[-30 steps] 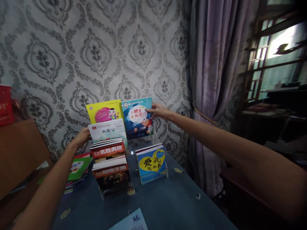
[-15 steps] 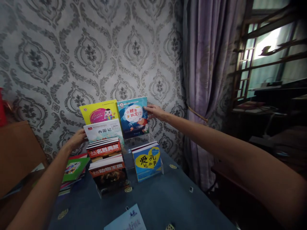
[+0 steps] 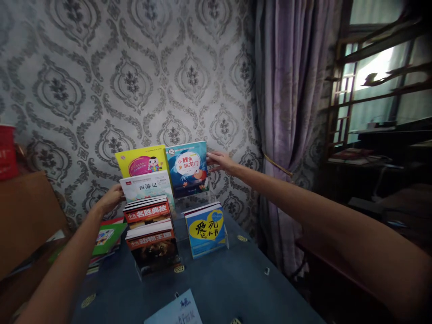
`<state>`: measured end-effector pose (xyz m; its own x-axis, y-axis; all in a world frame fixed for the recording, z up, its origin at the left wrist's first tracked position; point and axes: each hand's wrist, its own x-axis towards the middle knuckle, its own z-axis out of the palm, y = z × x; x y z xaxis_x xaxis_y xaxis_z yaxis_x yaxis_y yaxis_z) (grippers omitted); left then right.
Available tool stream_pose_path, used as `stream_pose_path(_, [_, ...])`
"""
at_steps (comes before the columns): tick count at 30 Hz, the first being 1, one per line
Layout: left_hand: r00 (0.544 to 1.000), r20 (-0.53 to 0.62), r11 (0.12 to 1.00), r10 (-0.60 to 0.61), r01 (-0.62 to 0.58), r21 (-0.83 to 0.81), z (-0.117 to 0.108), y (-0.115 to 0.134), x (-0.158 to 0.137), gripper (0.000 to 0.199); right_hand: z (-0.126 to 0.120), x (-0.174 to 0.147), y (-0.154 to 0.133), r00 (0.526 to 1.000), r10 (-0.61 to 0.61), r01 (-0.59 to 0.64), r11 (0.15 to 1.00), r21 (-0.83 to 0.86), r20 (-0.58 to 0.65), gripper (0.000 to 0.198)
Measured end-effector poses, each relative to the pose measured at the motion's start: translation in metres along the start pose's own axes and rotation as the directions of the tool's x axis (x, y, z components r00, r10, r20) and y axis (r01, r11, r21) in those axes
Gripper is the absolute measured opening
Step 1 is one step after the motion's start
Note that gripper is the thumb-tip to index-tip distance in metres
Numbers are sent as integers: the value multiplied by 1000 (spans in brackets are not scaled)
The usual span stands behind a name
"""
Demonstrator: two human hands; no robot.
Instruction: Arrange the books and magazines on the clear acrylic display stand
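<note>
My left hand [image 3: 114, 198] is at the left edge of the white book [image 3: 145, 185], with its fingertips partly hidden there. Behind that stands a yellow book [image 3: 141, 159] with a pink patch. My right hand [image 3: 221, 161] has its fingers stretched out and apart at the right edge of a blue picture book [image 3: 187, 171], which stands upright in a clear rack [image 3: 211, 196]. In front, orange-titled books [image 3: 153, 249] with dark covers fill the left column. A blue book with a yellow heart [image 3: 206, 229] stands at the lower right of the rack.
The rack stands on a dark blue tablecloth [image 3: 229, 279]. A light blue book [image 3: 175, 310] lies near me. To the left are a pile with a green book [image 3: 110, 238], a cardboard box [image 3: 30, 216] and a red object [image 3: 6, 150]. A patterned wall [image 3: 189, 108] and purple curtain [image 3: 286, 112] stand behind.
My right hand's fingertips have shifted from the blue picture book's cover to its right edge. The left hand stays beside the white book. The view has tilted slightly.
</note>
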<state>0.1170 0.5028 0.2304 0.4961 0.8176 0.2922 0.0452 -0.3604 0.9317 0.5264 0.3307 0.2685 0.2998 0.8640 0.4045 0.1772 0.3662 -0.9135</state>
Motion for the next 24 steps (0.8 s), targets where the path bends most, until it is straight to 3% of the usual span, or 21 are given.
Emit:
stream_pose_path(2, [1000, 7, 1000, 11, -11, -23, 1, 0, -1, 54, 0, -3, 1, 1000, -5, 5, 1000, -8, -14, 22])
stream_pose_path(4, [1000, 0, 998, 24, -24, -51, 1, -2, 0, 54, 1, -4, 4, 994, -44, 41, 999, -30, -104, 19])
stream_pose_path(8, [999, -15, 995, 30, -31, -93, 0, -7, 2, 55, 6, -6, 13, 936, -166, 150, 986, -75, -310, 16])
stream_pose_path(11, [998, 5, 992, 61, -60, -109, -3, -13, 2, 53, 17, -15, 17, 906, -249, 222, 968, -117, -342, 20])
stream_pose_path(15, [995, 27, 987, 97, -93, -128, -8, -23, 3, 52, 50, -35, 16, 924, -344, 311, 930, -193, -169, 32])
stream_pose_path(19, [994, 12, 989, 112, -110, -98, -12, -31, 8, 52, 94, -47, 10, 961, -276, 276, 939, -205, 32, 35])
stream_pose_path(24, [991, -19, 988, 130, -131, -81, -12, -33, 13, 57, 135, -43, 4, 954, -255, 286, 934, -214, 158, 29])
